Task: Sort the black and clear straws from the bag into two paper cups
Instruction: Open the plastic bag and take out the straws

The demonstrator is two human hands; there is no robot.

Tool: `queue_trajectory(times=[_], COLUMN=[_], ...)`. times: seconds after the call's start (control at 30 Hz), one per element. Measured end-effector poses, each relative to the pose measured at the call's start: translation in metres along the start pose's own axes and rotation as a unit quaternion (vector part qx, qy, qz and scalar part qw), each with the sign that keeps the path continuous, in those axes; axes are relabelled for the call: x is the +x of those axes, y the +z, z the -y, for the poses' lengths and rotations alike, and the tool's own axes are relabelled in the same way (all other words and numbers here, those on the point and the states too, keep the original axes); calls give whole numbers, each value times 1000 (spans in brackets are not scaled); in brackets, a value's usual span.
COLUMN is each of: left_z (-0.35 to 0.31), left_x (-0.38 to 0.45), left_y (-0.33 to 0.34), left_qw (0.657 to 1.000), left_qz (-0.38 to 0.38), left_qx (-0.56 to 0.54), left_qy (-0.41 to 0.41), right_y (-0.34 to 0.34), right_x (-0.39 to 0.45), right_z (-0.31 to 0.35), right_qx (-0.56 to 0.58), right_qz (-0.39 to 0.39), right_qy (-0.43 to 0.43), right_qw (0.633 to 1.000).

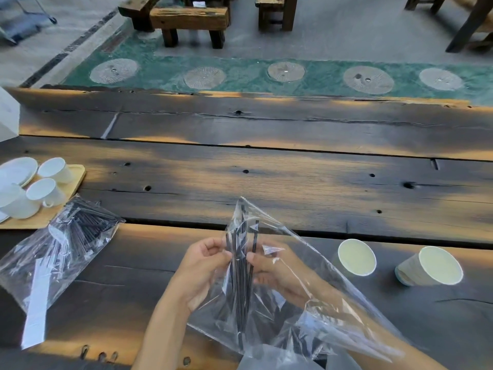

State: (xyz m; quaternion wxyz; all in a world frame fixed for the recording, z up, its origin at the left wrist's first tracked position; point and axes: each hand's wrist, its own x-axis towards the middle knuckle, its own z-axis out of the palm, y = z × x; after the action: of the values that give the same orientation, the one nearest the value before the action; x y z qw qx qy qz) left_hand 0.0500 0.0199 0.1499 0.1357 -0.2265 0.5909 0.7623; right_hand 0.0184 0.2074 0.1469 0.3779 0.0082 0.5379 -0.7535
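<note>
A clear plastic bag (pixel 306 265) stands upright at the near middle of the wooden table. Several black straws (pixel 241 284) stand inside it. My left hand (pixel 202 268) pinches the bag and straws from the left. My right hand (pixel 277 265) is inside or behind the plastic, its fingers closed on the same bundle. Clear straws cannot be made out. Two empty paper cups stand to the right: the nearer cup (pixel 357 257) upright, the farther cup (pixel 429 267) tilted toward me.
A second plastic bag of black straws (pixel 61 247) lies at the left. Behind it a wooden tray (pixel 76 177) holds white ceramic cups (pixel 45 190) and saucers. A white box corner (pixel 8 116) is at the far left. Benches stand beyond the table.
</note>
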Motion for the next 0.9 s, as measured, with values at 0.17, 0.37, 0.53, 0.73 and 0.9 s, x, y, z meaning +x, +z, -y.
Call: queue_trajectory(times=[0.17,0.37,0.53,0.73,0.9], left_z=[4,11,10,10,13], left_x=[1,4,4,9,8], left_y=[6,11,14,-2,-8], left_qw=[996,995,997,996,993], left_qz=[-8,-45,-37,-76,-22], left_qx=[82,81,43,9,116], left_qy=[29,40,52,52,-3], right_y=[5,8,10,-3,-13], right_x=[-1,-8,6,11,18], right_z=[-4,-3,-14,-11,-1], right_qx=[-14,-1,-2,148,171], right_qz=[-8,-16,-49,-79,-133], right_qy=[-13,40,64,33,-9], right_qw=[1000,999,997,985,976])
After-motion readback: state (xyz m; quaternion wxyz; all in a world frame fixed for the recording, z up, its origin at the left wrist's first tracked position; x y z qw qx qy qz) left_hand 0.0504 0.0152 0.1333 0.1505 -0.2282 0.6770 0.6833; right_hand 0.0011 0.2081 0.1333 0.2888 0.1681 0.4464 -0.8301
